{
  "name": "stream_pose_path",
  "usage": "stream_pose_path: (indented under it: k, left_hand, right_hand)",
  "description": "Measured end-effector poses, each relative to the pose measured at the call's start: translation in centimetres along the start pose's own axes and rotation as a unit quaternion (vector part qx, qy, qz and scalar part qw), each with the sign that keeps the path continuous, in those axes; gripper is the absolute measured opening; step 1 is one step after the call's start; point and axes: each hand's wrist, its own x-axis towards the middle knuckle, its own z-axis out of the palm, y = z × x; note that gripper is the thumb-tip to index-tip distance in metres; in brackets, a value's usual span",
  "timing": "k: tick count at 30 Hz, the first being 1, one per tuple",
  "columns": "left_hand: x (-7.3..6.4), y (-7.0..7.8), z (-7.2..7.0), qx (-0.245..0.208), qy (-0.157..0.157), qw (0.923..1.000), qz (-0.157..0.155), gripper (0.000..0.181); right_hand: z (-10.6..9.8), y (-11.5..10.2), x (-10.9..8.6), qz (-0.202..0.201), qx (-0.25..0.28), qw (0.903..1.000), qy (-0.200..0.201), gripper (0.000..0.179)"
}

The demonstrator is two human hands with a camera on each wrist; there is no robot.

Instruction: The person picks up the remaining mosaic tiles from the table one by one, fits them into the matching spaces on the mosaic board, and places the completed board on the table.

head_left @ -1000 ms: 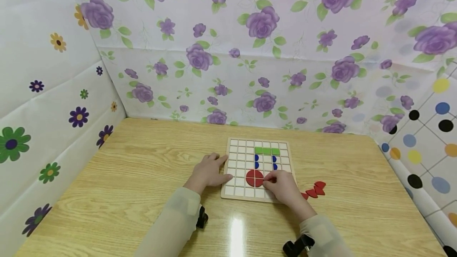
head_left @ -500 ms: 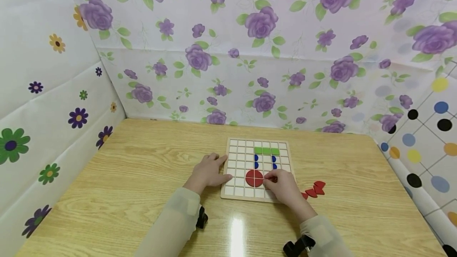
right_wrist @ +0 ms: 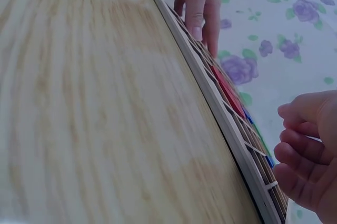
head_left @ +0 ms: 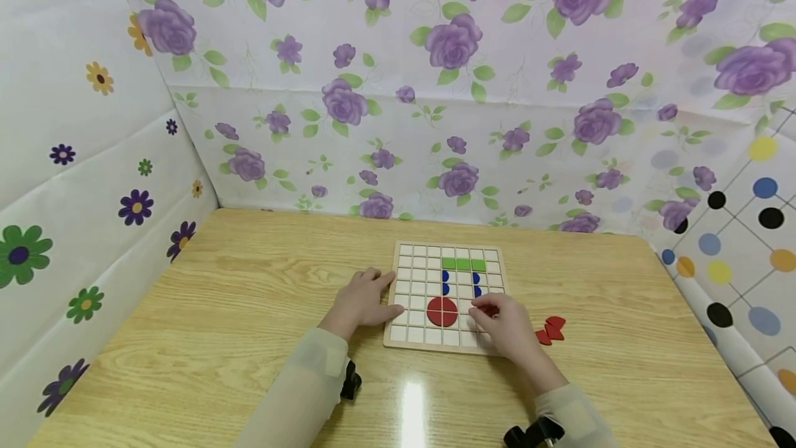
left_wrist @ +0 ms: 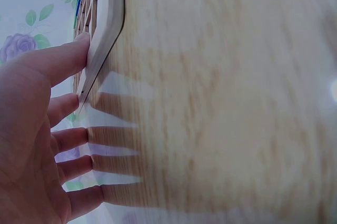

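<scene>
In the head view my left hand [head_left: 362, 299] lies at the left edge of the white gridded board [head_left: 410, 339], thumb and index finger touching its wooden rim. The left wrist view shows the fingers spread and fairly straight. My right hand [head_left: 502, 323] is over the board's lower right, fingers loosely curled; in the right wrist view no piece shows between the fingers [right_wrist: 301, 153]. On the board are a red circle [head_left: 442, 312] made of quarter pieces, a row of green squares [head_left: 463, 264] and several blue half-circles [head_left: 445, 276].
Several loose red pieces [head_left: 552, 330] lie on the wooden table [head_left: 249, 282] to the right of the board. A flowered cloth [head_left: 373, 109] hangs behind the table, with patterned cloths at both sides. Black straps [head_left: 351, 380] are on the wrists.
My right hand has moved right, away from the red circle, and now covers one loose red piece's spot beside the board. My left hand stays at the board's edge.
</scene>
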Motion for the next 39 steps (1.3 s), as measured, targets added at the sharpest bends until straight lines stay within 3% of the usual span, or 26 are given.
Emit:
stream_pose_path:
  k: [22,39]
  left_hand:
    - [0.0,0.0,0.0,0.000,0.001,1.0000,-0.001,0.074]
    - [-0.4,0.2,-0.3,-0.005,0.000,1.0000,0.002,0.073]
  right_hand:
    - [-3.3,2.0,-0.7,0.004,0.000,0.9993,0.036,0.023]
    - [-5.3,3.7,-1.0,0.033,-0.010,0.9980,0.052,0.031]
